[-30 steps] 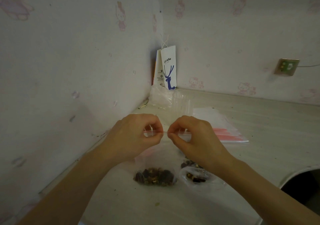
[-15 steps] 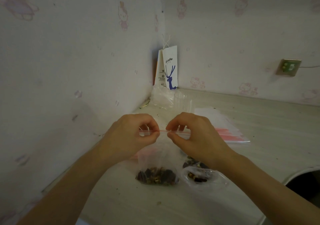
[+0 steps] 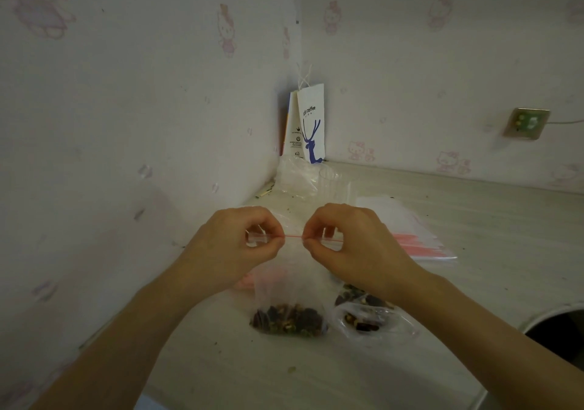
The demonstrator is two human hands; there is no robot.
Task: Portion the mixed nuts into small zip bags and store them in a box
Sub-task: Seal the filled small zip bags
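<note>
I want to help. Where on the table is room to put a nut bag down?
Bare table lies between the held bag and the near edge, and right of the stack of empty bags. Crowded: the corner by the paper bag, and around the second nut bag.

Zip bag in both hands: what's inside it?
Mixed nuts sit in a dark heap at the bottom of the zip bag; its clear upper part looks empty. The left hand and right hand pinch the red zip strip, covering its ends.
</note>
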